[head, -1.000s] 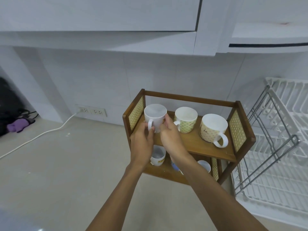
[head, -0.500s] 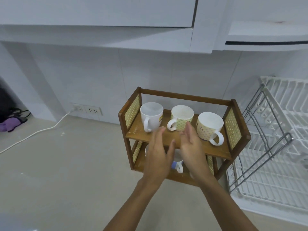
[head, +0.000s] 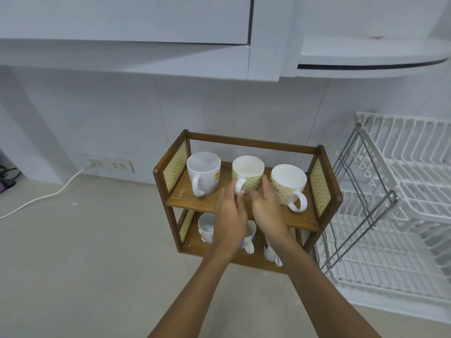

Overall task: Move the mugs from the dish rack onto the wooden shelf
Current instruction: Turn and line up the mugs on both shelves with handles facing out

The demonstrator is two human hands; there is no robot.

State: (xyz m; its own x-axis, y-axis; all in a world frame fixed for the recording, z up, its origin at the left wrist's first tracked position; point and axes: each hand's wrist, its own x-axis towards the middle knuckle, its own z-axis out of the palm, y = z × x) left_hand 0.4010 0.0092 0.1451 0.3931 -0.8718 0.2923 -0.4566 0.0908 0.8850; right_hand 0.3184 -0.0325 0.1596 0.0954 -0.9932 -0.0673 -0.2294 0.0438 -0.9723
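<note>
The wooden shelf (head: 302, 222) stands on the counter against the wall. Its top tier carries a white mug (head: 203, 173), a green patterned mug (head: 247, 173) and a cream patterned mug (head: 288, 184), all upright. Three more mugs sit on the lower tier, partly hidden by my arms: one at the left (head: 205, 228), one in the middle (head: 249, 239), one at the right (head: 269, 253). My left hand (head: 230, 213) pinches the green mug's handle. My right hand (head: 267, 207) presses against that mug's right side. The white dish rack (head: 402, 191) at the right holds no mugs.
A grey wire frame (head: 366, 203) leans on the dish rack's left side, close to the shelf. A wall socket (head: 109, 164) with a white cable (head: 48, 195) lies to the left. White cabinets (head: 146, 32) hang overhead.
A second ago both hands were on the white mug. They let it go, drew back, and now rest on the green patterned mug in the middle.
</note>
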